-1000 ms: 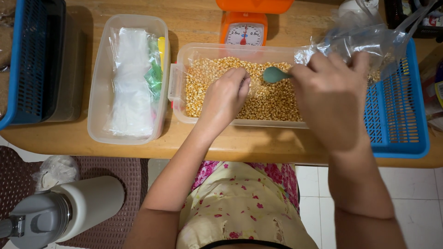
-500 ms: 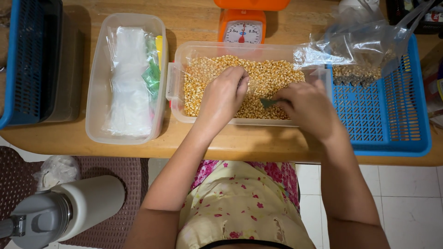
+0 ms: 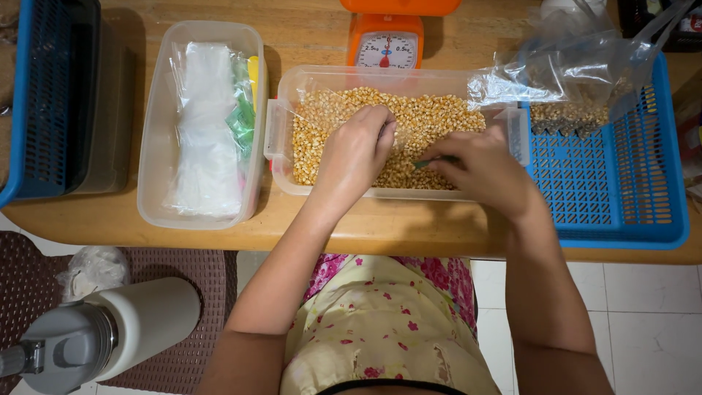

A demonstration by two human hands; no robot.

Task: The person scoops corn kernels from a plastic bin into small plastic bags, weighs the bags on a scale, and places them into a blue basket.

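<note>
1. Yellow dried corn kernels [image 3: 428,121] fill a clear rectangular plastic tub [image 3: 289,157] that sits on the wooden desk [image 3: 322,227], just in front of an orange kitchen scale [image 3: 385,44].
2. Over the kernels, the left hand [image 3: 356,150] is curled, fingers bent down, pinching the edge of a thin clear plastic bag [image 3: 329,110] that lies on the corn.
3. Beside it, the right hand [image 3: 482,168] rests inside the tub with fingers closed around a small green scoop [image 3: 431,162] (only a sliver of it shows), its tip in the kernels.
4. To the right stands a blue plastic basket [image 3: 621,212], holding a crumpled clear bag of kernels [image 3: 578,80] that overhangs the tub's corner.
5. Left of the tub, a second clear tub [image 3: 150,183] holds folded plastic bags [image 3: 205,124].
6. On the far left sits another blue basket [image 3: 44,95].
</note>
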